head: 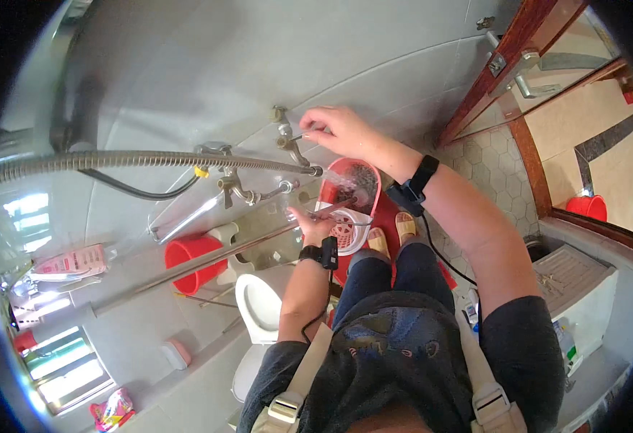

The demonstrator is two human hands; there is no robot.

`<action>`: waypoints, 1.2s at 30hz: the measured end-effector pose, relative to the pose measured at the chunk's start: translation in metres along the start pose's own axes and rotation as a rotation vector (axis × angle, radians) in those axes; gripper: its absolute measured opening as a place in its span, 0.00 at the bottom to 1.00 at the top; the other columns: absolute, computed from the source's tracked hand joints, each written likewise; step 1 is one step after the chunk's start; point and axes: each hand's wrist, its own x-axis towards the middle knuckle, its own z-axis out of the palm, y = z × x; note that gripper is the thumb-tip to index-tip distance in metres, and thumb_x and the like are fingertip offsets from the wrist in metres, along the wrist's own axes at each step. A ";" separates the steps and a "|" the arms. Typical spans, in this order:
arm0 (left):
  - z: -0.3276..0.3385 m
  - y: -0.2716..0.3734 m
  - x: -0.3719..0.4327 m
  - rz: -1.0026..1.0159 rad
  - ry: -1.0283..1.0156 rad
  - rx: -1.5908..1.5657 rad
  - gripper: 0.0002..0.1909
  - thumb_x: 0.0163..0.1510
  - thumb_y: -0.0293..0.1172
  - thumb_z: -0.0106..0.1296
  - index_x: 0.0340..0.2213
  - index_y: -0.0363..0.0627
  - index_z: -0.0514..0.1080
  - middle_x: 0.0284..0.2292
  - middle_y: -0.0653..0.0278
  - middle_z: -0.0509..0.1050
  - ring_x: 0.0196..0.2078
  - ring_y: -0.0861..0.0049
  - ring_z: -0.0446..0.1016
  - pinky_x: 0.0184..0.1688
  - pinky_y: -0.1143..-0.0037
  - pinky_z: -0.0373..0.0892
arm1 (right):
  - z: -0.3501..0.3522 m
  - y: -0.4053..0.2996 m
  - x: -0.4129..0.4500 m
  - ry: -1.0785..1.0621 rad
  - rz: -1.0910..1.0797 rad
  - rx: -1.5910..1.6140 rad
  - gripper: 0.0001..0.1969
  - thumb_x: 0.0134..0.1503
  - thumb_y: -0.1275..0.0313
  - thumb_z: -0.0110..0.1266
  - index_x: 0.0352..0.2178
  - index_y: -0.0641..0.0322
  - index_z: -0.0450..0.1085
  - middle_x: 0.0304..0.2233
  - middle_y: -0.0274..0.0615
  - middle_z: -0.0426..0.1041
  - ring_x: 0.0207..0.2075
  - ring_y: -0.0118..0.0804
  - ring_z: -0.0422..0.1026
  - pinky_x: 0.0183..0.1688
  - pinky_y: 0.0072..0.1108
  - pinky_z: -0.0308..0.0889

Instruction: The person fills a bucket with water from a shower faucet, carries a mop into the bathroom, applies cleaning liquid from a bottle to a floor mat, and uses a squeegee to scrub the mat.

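My right hand (335,130) pinches the lever of a metal wall tap (285,142). Water sprays from the end of a ribbed metal hose (186,159) into a red and white mop bucket (377,176). A mop head lies in the bucket, its dark strands partly behind the spray. My left hand (319,224) is at the mop's long pole (262,236), palm up, with the pole against it; whether the fingers close round it is unclear. Beside that hand is the bucket's white wringer basket (349,233).
A white toilet (262,303) and a red bucket (194,262) stand to the left. Another valve (229,184) with hoses is on the wall. A wooden-framed door (498,70) stands at the upper right. Below my feet is a red surface, and a white cabinet (581,281) is at the right.
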 end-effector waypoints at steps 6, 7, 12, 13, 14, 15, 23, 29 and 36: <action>0.009 0.006 -0.012 -0.073 0.122 -0.077 0.54 0.28 0.78 0.43 0.49 0.49 0.55 0.15 0.73 0.50 0.17 0.81 0.48 0.37 0.70 0.63 | -0.008 -0.006 0.000 0.005 -0.032 -0.038 0.06 0.46 0.74 0.53 0.28 0.62 0.68 0.26 0.40 0.69 0.27 0.35 0.70 0.29 0.24 0.65; 0.014 0.006 -0.015 -0.097 0.131 -0.103 0.54 0.28 0.78 0.43 0.49 0.49 0.56 0.15 0.73 0.50 0.17 0.81 0.48 0.38 0.69 0.64 | -0.007 -0.002 0.002 0.014 -0.025 -0.046 0.06 0.46 0.74 0.53 0.28 0.62 0.68 0.26 0.40 0.69 0.27 0.35 0.70 0.29 0.24 0.65; 0.018 -0.001 -0.030 -0.077 -0.179 0.017 0.56 0.31 0.80 0.29 0.52 0.47 0.48 0.36 0.54 0.47 0.37 0.60 0.46 0.44 0.61 0.52 | -0.001 0.009 0.016 -0.056 -0.065 0.028 0.05 0.45 0.72 0.56 0.24 0.61 0.68 0.21 0.38 0.68 0.24 0.33 0.68 0.25 0.21 0.62; 0.024 -0.001 -0.040 -0.082 -0.132 0.022 0.54 0.31 0.80 0.34 0.50 0.48 0.52 0.26 0.63 0.49 0.27 0.71 0.47 0.37 0.66 0.59 | -0.002 0.010 0.013 -0.050 -0.058 0.021 0.05 0.45 0.72 0.56 0.24 0.61 0.68 0.21 0.38 0.68 0.24 0.33 0.68 0.25 0.21 0.62; 0.028 -0.001 -0.050 -0.089 -0.081 0.027 0.52 0.30 0.79 0.39 0.47 0.49 0.57 0.16 0.72 0.52 0.17 0.81 0.48 0.30 0.72 0.65 | -0.003 0.010 0.010 -0.055 0.006 -0.002 0.06 0.45 0.72 0.56 0.24 0.61 0.68 0.21 0.38 0.68 0.23 0.32 0.68 0.25 0.21 0.62; 0.028 0.005 -0.054 -0.158 0.053 -0.029 0.51 0.30 0.79 0.38 0.46 0.50 0.58 0.17 0.71 0.53 0.17 0.81 0.49 0.27 0.74 0.61 | -0.004 0.009 0.008 -0.062 0.066 -0.024 0.07 0.45 0.72 0.57 0.25 0.61 0.68 0.21 0.38 0.69 0.23 0.31 0.68 0.25 0.20 0.62; 0.005 0.012 -0.044 -0.193 0.092 0.055 0.56 0.28 0.82 0.31 0.46 0.44 0.50 0.33 0.57 0.49 0.34 0.67 0.46 0.37 0.68 0.47 | 0.000 -0.010 -0.003 0.062 0.078 -0.068 0.11 0.45 0.71 0.57 0.31 0.62 0.68 0.25 0.41 0.71 0.25 0.32 0.71 0.26 0.22 0.65; 0.006 0.011 -0.049 -0.254 -0.062 0.232 0.72 0.23 0.85 0.24 0.55 0.31 0.34 0.55 0.37 0.43 0.58 0.48 0.43 0.57 0.54 0.40 | -0.003 -0.024 -0.022 0.062 0.090 -0.134 0.15 0.47 0.75 0.53 0.40 0.60 0.67 0.32 0.42 0.70 0.28 0.34 0.71 0.29 0.23 0.67; -0.013 0.013 -0.009 -0.176 -0.083 0.236 0.69 0.24 0.85 0.25 0.55 0.35 0.37 0.55 0.41 0.45 0.54 0.51 0.46 0.55 0.54 0.43 | -0.003 -0.029 -0.028 -0.001 0.058 -0.216 0.19 0.48 0.75 0.49 0.45 0.56 0.65 0.37 0.42 0.69 0.32 0.36 0.71 0.33 0.24 0.67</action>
